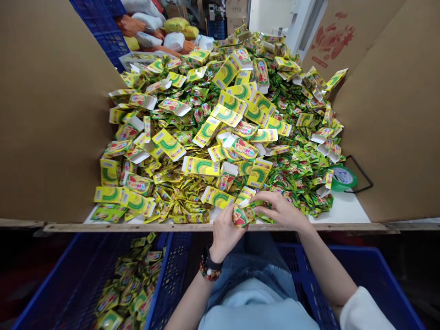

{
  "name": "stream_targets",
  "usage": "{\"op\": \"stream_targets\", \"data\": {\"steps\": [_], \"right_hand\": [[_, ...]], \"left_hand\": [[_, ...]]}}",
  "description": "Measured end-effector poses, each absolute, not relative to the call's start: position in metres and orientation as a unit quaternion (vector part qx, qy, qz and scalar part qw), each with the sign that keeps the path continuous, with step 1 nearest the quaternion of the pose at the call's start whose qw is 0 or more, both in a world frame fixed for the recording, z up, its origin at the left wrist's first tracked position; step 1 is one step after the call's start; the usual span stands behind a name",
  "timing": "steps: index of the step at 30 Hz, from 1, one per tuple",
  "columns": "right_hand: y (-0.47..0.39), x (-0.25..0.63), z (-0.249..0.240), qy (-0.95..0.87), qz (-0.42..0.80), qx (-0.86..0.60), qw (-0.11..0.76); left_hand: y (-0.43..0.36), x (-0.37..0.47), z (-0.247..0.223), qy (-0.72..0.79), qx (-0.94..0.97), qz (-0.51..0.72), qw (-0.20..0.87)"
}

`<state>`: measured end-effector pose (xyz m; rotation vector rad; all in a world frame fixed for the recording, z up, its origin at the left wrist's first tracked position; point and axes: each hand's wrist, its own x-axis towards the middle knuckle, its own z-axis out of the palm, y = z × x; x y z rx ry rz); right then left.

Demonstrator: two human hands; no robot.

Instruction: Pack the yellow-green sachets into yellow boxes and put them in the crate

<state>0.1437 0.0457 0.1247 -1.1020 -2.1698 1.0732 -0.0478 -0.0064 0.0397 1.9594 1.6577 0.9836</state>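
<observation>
At the near edge of the bench (137,228), the left hand (227,228) clasps a small box (239,217), its right side met by the right hand's (283,211) bent fingers, their grip unclear to me.

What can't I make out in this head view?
All in the head view:
Inside of the held pack: hidden by its printed front and the left hand.
Whether the right hand pinches anything: its fingers overlap the pack's end, too small to tell.
Near part of the left blue crate: cut off by the bottom edge.
Small print on the green tape roll: too small.
Bottom of the pile: covered by boxes and packets.
</observation>
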Motion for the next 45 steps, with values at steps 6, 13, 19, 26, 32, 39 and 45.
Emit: {"op": "stream_targets", "data": {"steps": [6,13,19,26,32,39,45], "right_hand": [[0.041,0.136,0.124,-0.808,0.324,-0.462,0.171],[0.030,0.124,0.129,-0.810,0.229,-0.524,0.128],[0.025,0.113,0.124,-0.813,0.189,-0.547,0.062],[0.022,0.094,0.121,-0.790,0.146,-0.595,0.029],[0.016,0.086,0.102,-0.764,0.157,-0.583,0.229],[-0.003,0.079,0.070,-0.751,0.087,-0.537,0.373],[-0.002,0.081,0.070,-0.673,0.107,-0.564,0.467]], "left_hand": [[-0.009,-0.043,0.032,0.595,0.697,0.349,0.197],[-0.007,-0.037,0.027,0.592,0.695,0.365,0.184],[-0.009,-0.031,0.021,0.589,0.708,0.350,0.173],[-0.011,-0.027,0.015,0.581,0.713,0.349,0.178],[-0.008,-0.034,0.015,0.621,0.651,0.408,0.156],[-0.009,-0.026,0.013,0.591,0.639,0.474,0.131],[-0.010,-0.021,0.009,0.589,0.627,0.494,0.126]]}}
